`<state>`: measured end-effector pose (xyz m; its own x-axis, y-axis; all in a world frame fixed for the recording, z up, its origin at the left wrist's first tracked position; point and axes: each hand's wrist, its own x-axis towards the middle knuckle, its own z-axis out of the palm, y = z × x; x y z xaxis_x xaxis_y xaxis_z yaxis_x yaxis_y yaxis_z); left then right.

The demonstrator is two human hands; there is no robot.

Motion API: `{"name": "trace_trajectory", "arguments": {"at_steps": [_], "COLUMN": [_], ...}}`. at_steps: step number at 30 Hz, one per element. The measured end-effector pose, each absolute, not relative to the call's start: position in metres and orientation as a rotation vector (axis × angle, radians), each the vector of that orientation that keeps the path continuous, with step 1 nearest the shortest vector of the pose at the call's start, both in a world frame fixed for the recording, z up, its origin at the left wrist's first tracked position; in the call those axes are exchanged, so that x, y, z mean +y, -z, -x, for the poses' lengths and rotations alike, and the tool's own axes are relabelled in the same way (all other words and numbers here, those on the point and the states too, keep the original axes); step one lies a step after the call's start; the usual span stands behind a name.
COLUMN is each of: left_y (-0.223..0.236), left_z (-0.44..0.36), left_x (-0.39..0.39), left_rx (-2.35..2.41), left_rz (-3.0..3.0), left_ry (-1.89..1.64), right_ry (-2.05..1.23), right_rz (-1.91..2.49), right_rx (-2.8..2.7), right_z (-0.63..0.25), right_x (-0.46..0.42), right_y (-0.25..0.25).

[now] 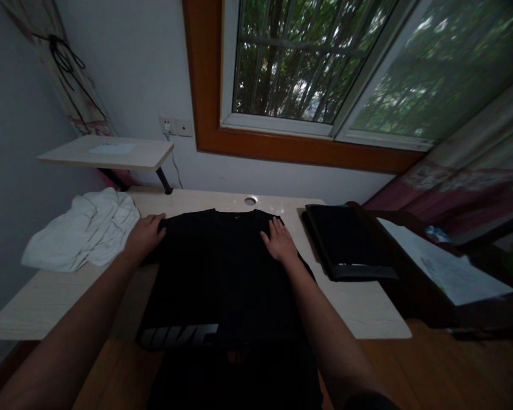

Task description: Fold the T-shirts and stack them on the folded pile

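A black T-shirt (231, 267) lies spread on the desk, its neckline toward the wall. Pale grey block lettering crosses its lower left, and the hem reaches over the front edge. My left hand (145, 236) rests at the left sleeve, fingers and thumb apart on the cloth. On the right shoulder of the shirt, my right hand (279, 239) lies flat with its fingers stretched out. The right sleeve is partly hidden by my forearm.
A crumpled white cloth (85, 230) lies at the left, near a small raised shelf (106, 152). Dark flat folders or a case (350, 239) sit on the desk's (350, 307) right. Beyond are paper sheets (444, 262). A window (303, 68) is behind.
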<state>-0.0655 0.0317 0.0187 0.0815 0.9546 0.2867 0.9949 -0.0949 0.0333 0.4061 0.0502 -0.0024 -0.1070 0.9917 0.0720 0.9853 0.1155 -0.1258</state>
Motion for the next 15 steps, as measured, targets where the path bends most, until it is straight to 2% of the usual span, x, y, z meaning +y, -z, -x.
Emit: {"name": "trace_trajectory", "arguments": {"at_steps": [10, 15], "left_y": [-0.039, -0.051], "left_z": [0.127, 0.151], "left_x": [0.057, 0.056], "left_rx": [-1.98, -1.979], "left_rz": [2.32, 2.348], "left_ry": [-0.253, -0.216], "right_ry": [-0.051, -0.051], "right_rz": [1.972, 1.961], "right_rx": [-2.211, -2.214], "right_z": [-0.407, -0.407], "right_x": [0.05, 0.048], "right_y": [0.004, 0.001]}}
